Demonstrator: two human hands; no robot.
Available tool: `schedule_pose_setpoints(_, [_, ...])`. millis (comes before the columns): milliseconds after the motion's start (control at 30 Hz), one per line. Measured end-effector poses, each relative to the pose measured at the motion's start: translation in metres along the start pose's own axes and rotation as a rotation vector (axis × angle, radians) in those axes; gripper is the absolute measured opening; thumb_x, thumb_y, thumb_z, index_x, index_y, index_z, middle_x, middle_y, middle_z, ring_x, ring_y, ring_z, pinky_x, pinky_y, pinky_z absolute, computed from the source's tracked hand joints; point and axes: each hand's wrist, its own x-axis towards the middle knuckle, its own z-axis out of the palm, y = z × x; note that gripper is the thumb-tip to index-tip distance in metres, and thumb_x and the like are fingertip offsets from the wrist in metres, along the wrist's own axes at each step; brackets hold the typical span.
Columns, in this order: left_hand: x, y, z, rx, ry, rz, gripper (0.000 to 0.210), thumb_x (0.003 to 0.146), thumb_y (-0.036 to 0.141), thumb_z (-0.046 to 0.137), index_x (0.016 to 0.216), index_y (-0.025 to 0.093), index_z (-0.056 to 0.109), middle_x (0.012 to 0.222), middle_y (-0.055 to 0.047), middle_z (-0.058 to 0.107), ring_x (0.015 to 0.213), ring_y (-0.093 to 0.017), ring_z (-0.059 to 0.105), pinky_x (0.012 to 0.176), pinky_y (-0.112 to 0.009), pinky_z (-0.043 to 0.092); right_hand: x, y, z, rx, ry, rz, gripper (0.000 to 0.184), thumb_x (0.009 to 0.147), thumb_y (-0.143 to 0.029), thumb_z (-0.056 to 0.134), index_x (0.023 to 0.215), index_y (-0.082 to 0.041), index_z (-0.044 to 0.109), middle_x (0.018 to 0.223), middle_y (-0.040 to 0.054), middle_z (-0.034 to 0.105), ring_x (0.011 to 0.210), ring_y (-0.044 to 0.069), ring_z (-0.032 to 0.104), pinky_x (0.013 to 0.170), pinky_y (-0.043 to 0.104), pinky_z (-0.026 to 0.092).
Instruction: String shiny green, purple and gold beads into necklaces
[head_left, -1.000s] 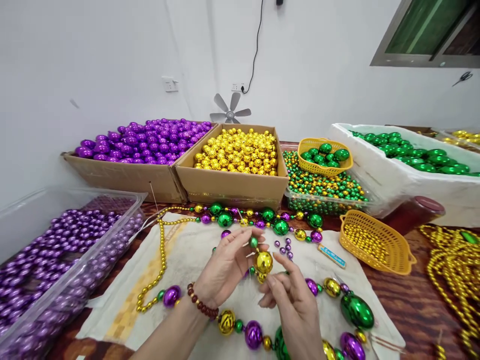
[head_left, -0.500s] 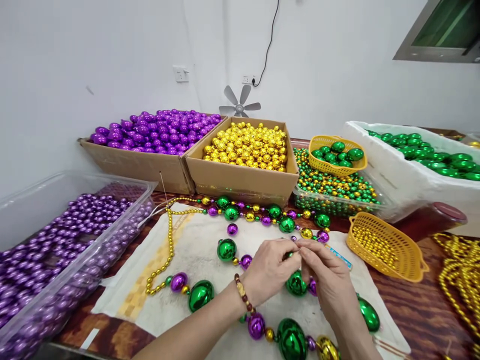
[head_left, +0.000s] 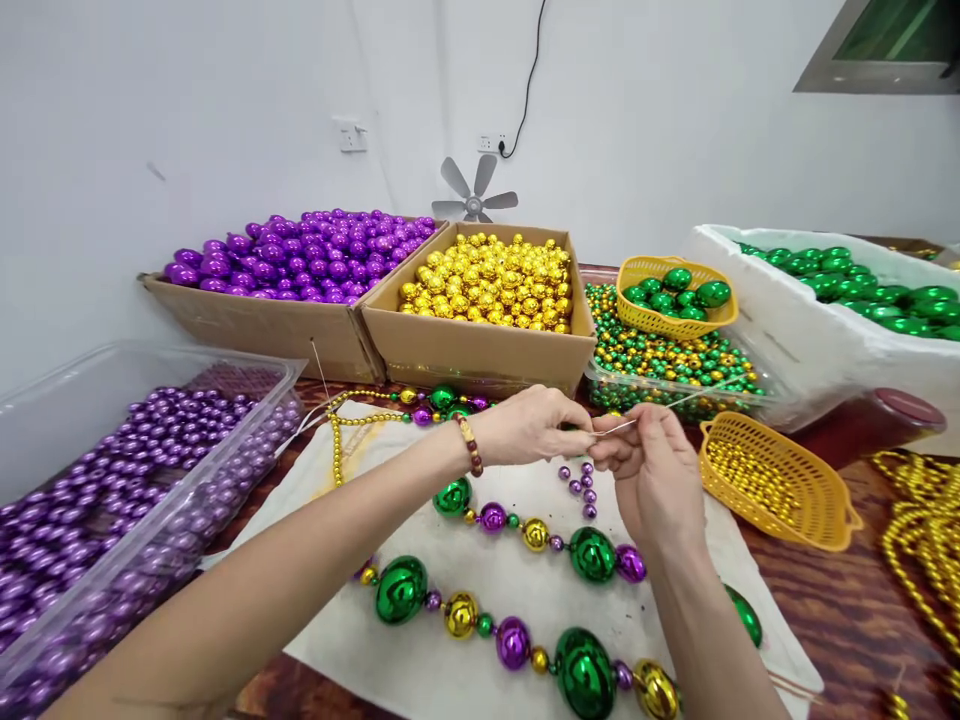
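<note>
My left hand (head_left: 536, 425), with a beaded bracelet (head_left: 469, 443) at the wrist, pinches a thin pale string (head_left: 616, 428). My right hand (head_left: 654, 470) is closed on the same string just to the right, and a length of it sticks out past the fingers. Both hands are above a white cloth (head_left: 465, 545). Below them lie several small purple beads (head_left: 577, 487) and a row of strung beads with a green ball (head_left: 592, 553). Nearer, another strand carries a large green bead (head_left: 585, 672). My left forearm covers part of the gold bead chain (head_left: 337, 450).
Boxes of purple balls (head_left: 300, 258) and gold balls (head_left: 487, 285) stand at the back. A clear bin of purple beads (head_left: 165, 450) is at left. On the right are a yellow basket (head_left: 821, 500), a red jar (head_left: 870, 430) and a white foam box (head_left: 787, 330).
Both hands have moved up and away from the strands, slightly apart, with the string now showing between them. My left forearm now crosses over the gold chain. The camera view has shifted a little.
</note>
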Motion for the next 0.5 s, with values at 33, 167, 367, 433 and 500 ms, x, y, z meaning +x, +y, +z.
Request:
schedule_pose_setpoints(33, [0.001, -0.002, -0.004, 0.042, 0.01, 0.017, 0.024, 0.086, 0.025, 0.049, 0.074, 0.015, 0.068, 0.061, 0.002, 0.061, 0.053, -0.008, 0.046, 0.053, -0.021, 0.031, 0.006, -0.002, 0.003, 0.004, -0.009, -0.013, 0.016, 0.092, -0.035, 0.056, 0.087, -0.02, 0.057, 0.072, 0.0018, 0.071, 0.05, 0.013, 0.065, 0.044, 0.021, 0.051])
schedule_pose_setpoints(167, [-0.004, -0.014, -0.019, 0.232, 0.056, 0.042, 0.018, 0.083, 0.023, 0.053, 0.08, 0.018, 0.07, 0.072, -0.001, 0.068, 0.062, -0.011, 0.055, 0.06, -0.023, 0.036, 0.023, -0.006, 0.016, -0.027, -0.088, 0.005, 0.014, 0.09, -0.033, 0.06, 0.093, -0.019, 0.06, 0.07, -0.0001, 0.066, 0.056, 0.014, 0.066, 0.042, 0.019, 0.053])
schedule_pose_setpoints(367, [-0.051, -0.052, -0.027, 0.23, 0.197, -0.071, 0.023, 0.09, 0.028, 0.05, 0.089, 0.018, 0.071, 0.085, -0.004, 0.071, 0.076, -0.014, 0.062, 0.07, -0.025, 0.043, 0.029, -0.012, 0.029, -0.072, -0.139, 0.0, 0.01, 0.087, -0.028, 0.063, 0.089, -0.018, 0.063, 0.067, -0.0029, 0.06, 0.051, 0.008, 0.057, 0.042, 0.017, 0.05])
schedule_pose_setpoints(433, [-0.076, -0.068, -0.02, 0.124, 0.26, -0.16, 0.024, 0.091, 0.031, 0.05, 0.091, 0.018, 0.071, 0.087, -0.004, 0.071, 0.078, -0.015, 0.062, 0.072, -0.025, 0.044, 0.029, -0.016, 0.034, -0.081, -0.151, -0.01, 0.009, 0.089, -0.028, 0.062, 0.088, -0.019, 0.062, 0.063, -0.0039, 0.057, 0.047, 0.007, 0.054, 0.04, 0.016, 0.047])
schedule_pose_setpoints(500, [-0.103, -0.082, -0.007, 0.015, 0.335, -0.272, 0.025, 0.091, 0.034, 0.05, 0.092, 0.018, 0.07, 0.089, -0.004, 0.07, 0.079, -0.015, 0.062, 0.072, -0.025, 0.045, 0.028, -0.019, 0.041, -0.09, -0.168, -0.014, 0.009, 0.089, -0.027, 0.061, 0.087, -0.018, 0.063, 0.061, -0.0043, 0.055, 0.046, 0.007, 0.052, 0.039, 0.016, 0.044])
